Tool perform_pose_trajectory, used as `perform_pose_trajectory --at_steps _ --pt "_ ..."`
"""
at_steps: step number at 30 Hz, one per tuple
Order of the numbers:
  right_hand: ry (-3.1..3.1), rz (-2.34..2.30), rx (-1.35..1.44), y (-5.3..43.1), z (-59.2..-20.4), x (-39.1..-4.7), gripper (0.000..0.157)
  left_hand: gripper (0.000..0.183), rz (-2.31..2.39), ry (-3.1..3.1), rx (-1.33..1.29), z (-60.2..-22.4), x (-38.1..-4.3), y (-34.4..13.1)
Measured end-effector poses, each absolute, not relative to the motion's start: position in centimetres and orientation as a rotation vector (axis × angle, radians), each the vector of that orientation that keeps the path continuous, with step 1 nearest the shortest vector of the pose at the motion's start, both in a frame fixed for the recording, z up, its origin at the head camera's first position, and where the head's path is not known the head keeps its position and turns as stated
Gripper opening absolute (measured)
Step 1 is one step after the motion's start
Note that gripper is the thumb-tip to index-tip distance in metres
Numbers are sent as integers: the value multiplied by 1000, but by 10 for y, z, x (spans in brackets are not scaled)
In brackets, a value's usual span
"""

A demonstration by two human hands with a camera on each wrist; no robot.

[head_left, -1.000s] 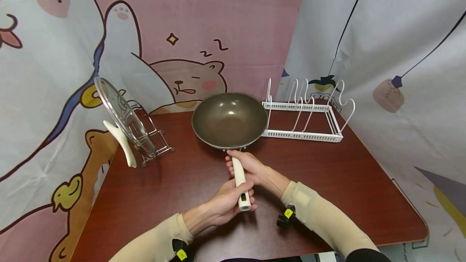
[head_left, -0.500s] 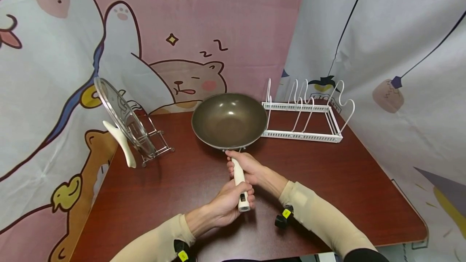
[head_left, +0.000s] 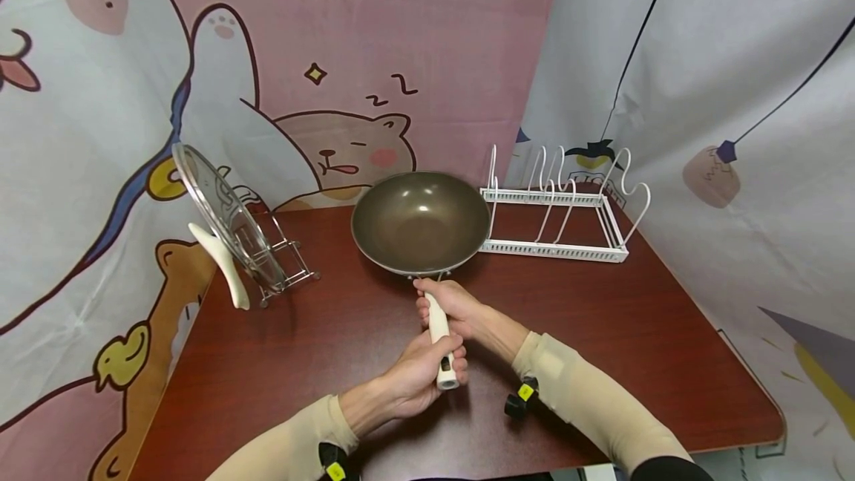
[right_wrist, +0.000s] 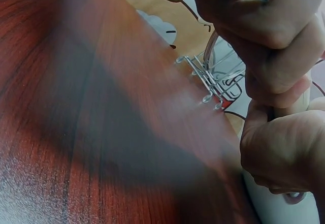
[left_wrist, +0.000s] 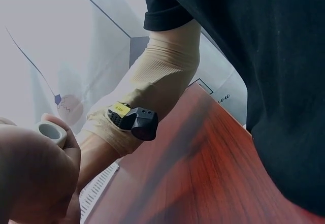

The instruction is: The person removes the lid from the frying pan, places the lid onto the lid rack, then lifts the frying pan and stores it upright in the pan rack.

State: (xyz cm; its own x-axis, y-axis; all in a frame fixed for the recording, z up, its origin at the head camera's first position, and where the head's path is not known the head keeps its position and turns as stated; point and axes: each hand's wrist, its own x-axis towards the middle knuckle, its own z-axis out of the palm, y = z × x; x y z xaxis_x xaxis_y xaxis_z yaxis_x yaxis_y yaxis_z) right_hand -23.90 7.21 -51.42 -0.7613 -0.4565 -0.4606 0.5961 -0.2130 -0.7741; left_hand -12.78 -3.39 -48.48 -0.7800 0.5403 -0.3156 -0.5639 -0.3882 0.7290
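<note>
A brown-lined wok (head_left: 422, 223) with a cream handle (head_left: 437, 320) is in the middle of the head view, its bowl facing me. My left hand (head_left: 415, 375) grips the handle near its end, thumb across the top. Nearer the bowl, my right hand (head_left: 457, 308) wraps the same handle from the right side. The left wrist view shows the hollow handle end (left_wrist: 51, 132) poking out of the left fist. In the right wrist view both hands sit close together, the left hand (right_wrist: 274, 31) above the right hand (right_wrist: 284, 150), with the wok's pale outside (right_wrist: 289, 209) below.
A white rack (head_left: 554, 247) with upright loops stands right of the wok, at the back of the reddish-brown table (head_left: 601, 362). On the left, a glass lid (head_left: 230, 214) with a cream handle leans in a wire stand (head_left: 290, 273). Printed cloth (head_left: 454, 43) hangs behind.
Between one second and half a second ago, both hands shifted very slightly left along with the handle end. The wok bowl, lid and rack stay where they were.
</note>
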Motion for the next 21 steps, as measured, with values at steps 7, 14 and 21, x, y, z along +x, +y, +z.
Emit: perform_pose_trajectory --at_steps 7,14,21 --pt "1404 -1991 160 72 -515 -239 28 14 2144 1174 11 -487 -127 -39" --pt "1383 -1999 159 72 -516 -238 27 13 2125 1216 57 -488 -124 -43" --pt "1390 -2005 171 71 -516 -234 27 9 2100 1242 100 -490 -121 -44"
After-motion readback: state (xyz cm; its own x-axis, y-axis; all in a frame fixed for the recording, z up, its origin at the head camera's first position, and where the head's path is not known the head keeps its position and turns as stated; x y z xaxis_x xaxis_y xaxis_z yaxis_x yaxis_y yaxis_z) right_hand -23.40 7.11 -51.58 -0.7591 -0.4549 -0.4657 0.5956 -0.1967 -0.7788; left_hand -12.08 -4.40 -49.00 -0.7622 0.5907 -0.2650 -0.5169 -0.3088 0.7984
